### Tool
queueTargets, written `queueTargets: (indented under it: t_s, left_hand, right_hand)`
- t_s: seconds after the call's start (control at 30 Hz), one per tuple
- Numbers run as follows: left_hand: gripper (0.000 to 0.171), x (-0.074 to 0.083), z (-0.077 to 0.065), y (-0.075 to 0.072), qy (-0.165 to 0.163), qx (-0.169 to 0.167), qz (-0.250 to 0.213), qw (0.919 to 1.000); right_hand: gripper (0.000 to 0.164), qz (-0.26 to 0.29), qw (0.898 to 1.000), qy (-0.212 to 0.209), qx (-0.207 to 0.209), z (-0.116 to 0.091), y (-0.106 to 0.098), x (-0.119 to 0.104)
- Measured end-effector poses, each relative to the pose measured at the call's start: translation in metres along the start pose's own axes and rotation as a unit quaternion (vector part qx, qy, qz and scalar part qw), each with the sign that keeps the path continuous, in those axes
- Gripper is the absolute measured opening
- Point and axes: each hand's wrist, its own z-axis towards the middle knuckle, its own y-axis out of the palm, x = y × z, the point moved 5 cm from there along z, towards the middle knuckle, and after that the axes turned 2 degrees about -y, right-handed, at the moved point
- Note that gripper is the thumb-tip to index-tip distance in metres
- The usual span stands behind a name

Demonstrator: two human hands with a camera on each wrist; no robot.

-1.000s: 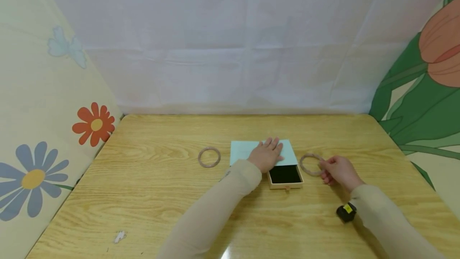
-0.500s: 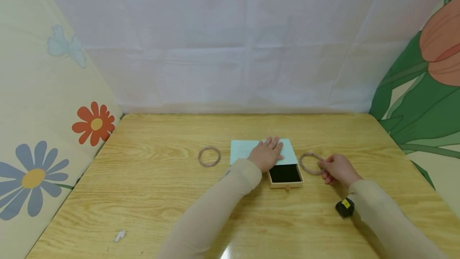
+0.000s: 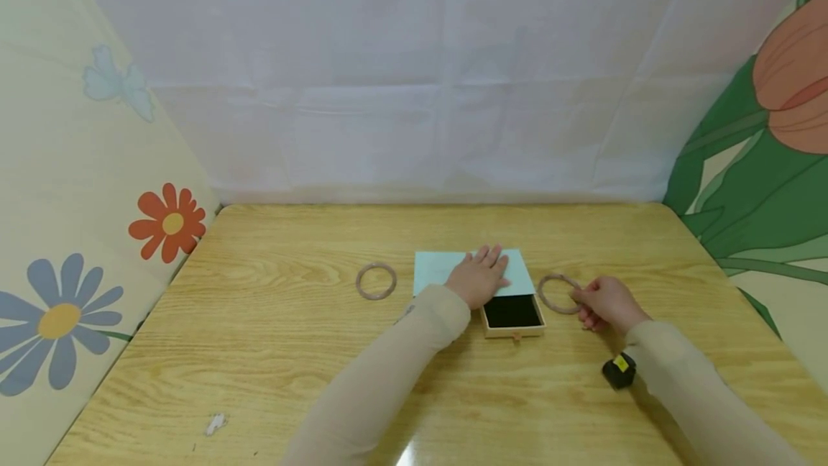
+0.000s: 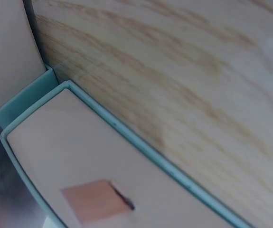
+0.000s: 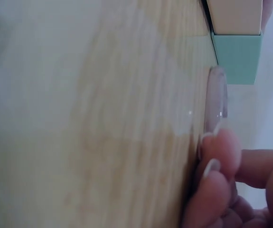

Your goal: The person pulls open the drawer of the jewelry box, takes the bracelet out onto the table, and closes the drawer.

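My left hand (image 3: 477, 282) lies with its fingers spread on the lid of a pale blue-green jewelry box (image 3: 432, 270). One drawer (image 3: 511, 334) with a dark lining is pulled out at the box's right front; nothing is visible in it. A second drawer front (image 4: 79, 142) with a tan pull tab sits flush in its teal frame, seen in the left wrist view. To the right of the box, my right hand (image 3: 606, 304) pinches the near right side of a pinkish-grey bangle (image 3: 540, 293). That bangle (image 5: 217, 97) lies on or just above the tabletop.
Another bangle (image 3: 358, 282) of the same look lies on the wooden table (image 3: 272, 351) left of the box. A black wrist camera (image 3: 619, 371) hangs under my right sleeve. A white cloth (image 3: 388, 142) rises behind the table, with flower-patterned cloths at both sides.
My right wrist has tilted very slightly, and its black camera has shifted a little up and left. Both hands, the box and the bangles otherwise look the same.
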Motion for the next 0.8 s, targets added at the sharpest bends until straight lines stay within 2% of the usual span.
queueTargets:
  t_s: [0.43, 0.8]
  left_hand:
    - [0.057, 0.001, 0.000, 0.000, -0.001, -0.011, -0.007, 0.9999]
    - [0.057, 0.001, -0.002, -0.002, -0.001, -0.004, 0.000, 1.0000]
  right_hand:
    - [0.027, 0.037, 0.999, 0.023, 0.016, -0.007, -0.002, 0.003]
    - [0.029, 0.054, 0.998, -0.013, 0.009, -0.026, 0.006, -0.007]
